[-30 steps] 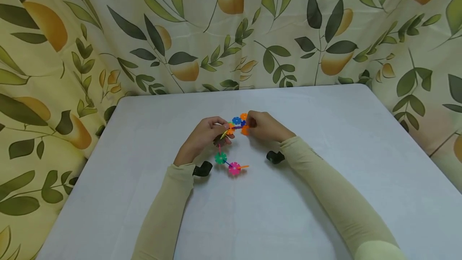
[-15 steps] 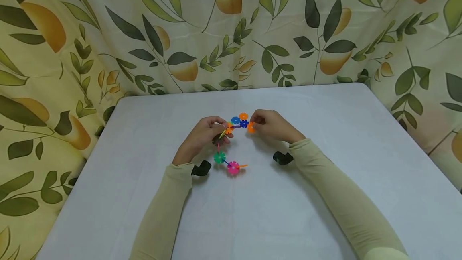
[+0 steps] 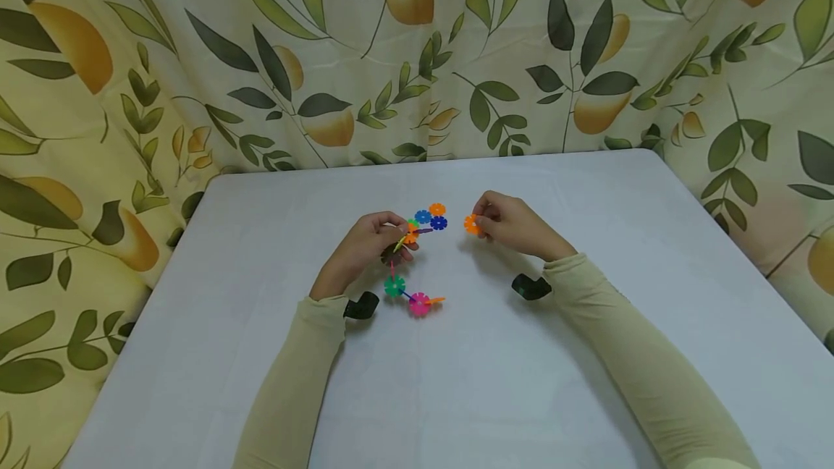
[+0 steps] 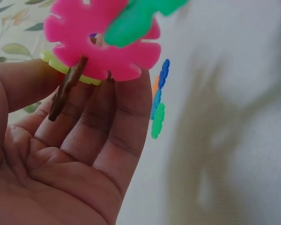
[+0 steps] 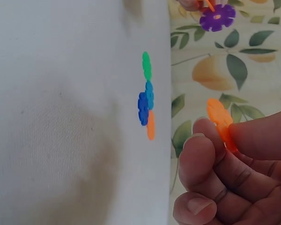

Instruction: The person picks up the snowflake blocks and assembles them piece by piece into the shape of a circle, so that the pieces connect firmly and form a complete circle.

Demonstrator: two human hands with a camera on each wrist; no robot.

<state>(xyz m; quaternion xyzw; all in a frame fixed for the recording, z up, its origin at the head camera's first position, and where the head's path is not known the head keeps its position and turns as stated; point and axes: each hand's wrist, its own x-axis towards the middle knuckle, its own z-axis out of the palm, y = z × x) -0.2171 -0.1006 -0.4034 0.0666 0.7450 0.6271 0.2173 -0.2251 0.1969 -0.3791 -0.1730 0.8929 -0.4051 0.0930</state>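
Note:
My left hand [image 3: 361,252] pinches a chain of notched plastic flower discs between thumb and fingers, near a yellow disc [image 4: 54,63]. From there the chain hangs through a brown disc [image 4: 68,89], a pink one [image 4: 75,33] and a green one [image 3: 394,286] to a pink disc [image 3: 419,303] with an orange one [image 3: 436,300] at its end. A purple disc [image 5: 217,18] sticks out on the chain's other side. My right hand [image 3: 521,226] holds a single orange disc [image 3: 470,224] between thumb and fingertips, apart from the chain.
Loose discs lie on the white table [image 3: 554,368] beyond the left hand: light blue [image 3: 423,216], dark blue [image 3: 439,223], orange [image 3: 437,209] and green [image 5: 146,65]. A leaf-patterned curtain [image 3: 391,56] stands behind the table. Black wrist cameras jut from both sleeves.
My right hand has moved right, away from the chain and the loose discs, carrying the orange disc. The left hand stays nearly still with the chain.

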